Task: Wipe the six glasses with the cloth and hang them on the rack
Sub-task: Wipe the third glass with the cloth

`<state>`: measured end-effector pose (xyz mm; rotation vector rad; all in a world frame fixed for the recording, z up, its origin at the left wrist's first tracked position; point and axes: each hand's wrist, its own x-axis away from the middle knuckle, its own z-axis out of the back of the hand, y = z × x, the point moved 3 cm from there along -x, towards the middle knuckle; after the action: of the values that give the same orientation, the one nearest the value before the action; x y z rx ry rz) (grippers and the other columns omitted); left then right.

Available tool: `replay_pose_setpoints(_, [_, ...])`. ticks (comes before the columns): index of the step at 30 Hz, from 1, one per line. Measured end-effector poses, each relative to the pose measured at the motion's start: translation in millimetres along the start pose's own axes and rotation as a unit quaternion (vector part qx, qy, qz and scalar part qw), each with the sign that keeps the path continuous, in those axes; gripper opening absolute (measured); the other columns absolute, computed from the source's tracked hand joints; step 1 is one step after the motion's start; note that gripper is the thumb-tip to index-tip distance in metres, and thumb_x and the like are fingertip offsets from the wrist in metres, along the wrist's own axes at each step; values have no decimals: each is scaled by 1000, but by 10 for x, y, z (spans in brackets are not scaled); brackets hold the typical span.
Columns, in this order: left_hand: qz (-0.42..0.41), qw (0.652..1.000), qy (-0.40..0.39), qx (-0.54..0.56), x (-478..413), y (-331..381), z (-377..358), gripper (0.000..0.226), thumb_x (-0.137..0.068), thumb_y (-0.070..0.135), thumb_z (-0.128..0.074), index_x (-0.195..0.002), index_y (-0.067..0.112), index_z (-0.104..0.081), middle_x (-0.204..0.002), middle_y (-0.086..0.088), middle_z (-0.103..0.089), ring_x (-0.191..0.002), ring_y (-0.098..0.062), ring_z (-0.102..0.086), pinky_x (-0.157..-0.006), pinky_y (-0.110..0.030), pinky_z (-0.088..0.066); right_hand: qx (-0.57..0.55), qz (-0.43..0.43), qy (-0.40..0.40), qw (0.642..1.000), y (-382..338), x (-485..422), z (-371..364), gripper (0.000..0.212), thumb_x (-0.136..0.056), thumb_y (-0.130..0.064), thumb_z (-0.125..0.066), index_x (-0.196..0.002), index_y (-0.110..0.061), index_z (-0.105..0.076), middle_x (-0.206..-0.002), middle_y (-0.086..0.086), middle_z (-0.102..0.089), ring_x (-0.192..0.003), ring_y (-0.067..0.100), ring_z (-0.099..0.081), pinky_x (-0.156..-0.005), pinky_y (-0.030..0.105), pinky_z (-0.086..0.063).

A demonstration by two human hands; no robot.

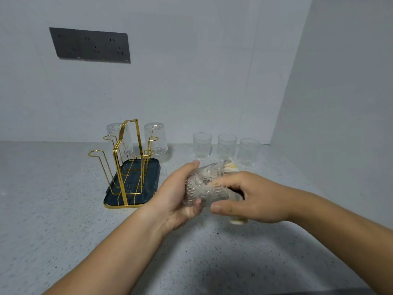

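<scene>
nearest, at 12 o'clock: your left hand curls round one end of the held glass, tipped on its side above the counter; your right hand wraps the other end, pressing the cloth to it. wiping looks under way. farther, at 1 o'clock: three upright glasses in a row, likely unwiped. at 10 o'clock: one rack on a dark tray, two hung glasses inverted on its far pegs. count: six glasses, one cloth, one rack. tally, as judged: two done, one in hand, three left.
</scene>
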<state>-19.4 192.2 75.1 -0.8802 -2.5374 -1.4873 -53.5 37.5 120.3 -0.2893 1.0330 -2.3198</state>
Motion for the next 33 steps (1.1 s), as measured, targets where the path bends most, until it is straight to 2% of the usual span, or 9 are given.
replay_pose_setpoints(3, [-136, 990, 9, -48, 68, -9, -89, 37, -99, 43, -62, -115, 11, -69, -87, -7, -72, -60, -15, -67, -42, -24, -51, 2, 39, 62, 997, -4, 7, -20, 8, -99, -14, -66, -95, -19, -72, -81, -32, -68, -74, -11, -64, -70, 7, -48])
replay_pose_setpoints(7, [-337, 927, 34, -161, 174, 35, -79, 31, -92, 43, -66, -106, 16, -58, -80, 8, -67, -61, -8, -64, -43, -24, -47, -196, -12, 41, 980, 3, 20, -6, 55, -87, -47, -73, -117, -2, -68, -113, 23, -71, -96, 34, -69, -92, 56, -59])
replay_pose_setpoints(11, [-426, 881, 65, -195, 179, 31, -24, 31, -88, 46, -69, -98, 17, -60, -72, 4, -60, -54, -16, -57, -38, -27, -44, -269, -16, 11, 963, -85, 37, -105, 48, -93, -33, -66, -127, 0, -61, -120, 25, -69, -100, 31, -68, -92, 52, -59])
replay_pose_setpoints(13, [-387, 907, 79, -147, 149, 37, -43, 29, -90, 42, -70, -92, 15, -58, -66, -1, -59, -48, -18, -54, -38, -25, -40, -159, 29, 32, 986, -141, 48, -173, 27, -98, -24, -64, -117, -3, -64, -106, 20, -71, -92, 34, -68, -87, 54, -58])
replay_pose_setpoints(15, [-272, 951, 95, -109, 114, 40, -56, 27, -96, 40, -70, -90, 16, -59, -63, -2, -58, -45, -17, -51, -39, -21, -34, -1, 58, 21, 998, -152, 66, -203, 17, -97, -27, -70, -107, -15, -65, -93, -6, -72, -86, 9, -66, -80, 34, -57])
replay_pose_setpoints(19, [7, 997, 38, -60, 82, -68, -19, 33, -94, 46, -68, -99, 13, -72, -67, -3, -63, -41, -12, -57, -29, -14, -37, 417, 50, -32, 907, 60, 56, -203, 53, -87, -73, -60, -111, -26, -67, -108, -12, -62, -101, 0, -48, -90, 24, -48])
replay_pose_setpoints(23, [-99, 987, 28, -119, 87, -53, -62, 37, -93, 50, -67, -106, 15, -70, -82, -3, -71, -62, -15, -69, -40, -24, -49, 167, 42, 35, 984, 85, 60, -146, 44, -89, -45, -76, -129, -28, -67, -131, -17, -64, -122, -3, -57, -104, 16, -44])
replay_pose_setpoints(27, [-289, 943, 51, -159, 117, 1, -101, 43, -79, 48, -73, -102, 14, -61, -87, -7, -71, -73, -22, -70, -53, -34, -53, -170, 1, 38, 985, 41, 93, -102, 32, -87, -2, -78, -117, -2, -68, -103, 12, -76, -95, 18, -73, -86, 27, -58])
replay_pose_setpoints(33, [-111, 987, 78, -80, 32, -40, -7, 33, -92, 46, -70, -104, 15, -70, -72, -2, -67, -55, -14, -60, -34, -20, -44, -108, -16, 39, 993, 62, 70, -97, 25, -95, -12, -72, -118, -3, -68, -88, 4, -72, -75, 7, -62, -69, 23, -50])
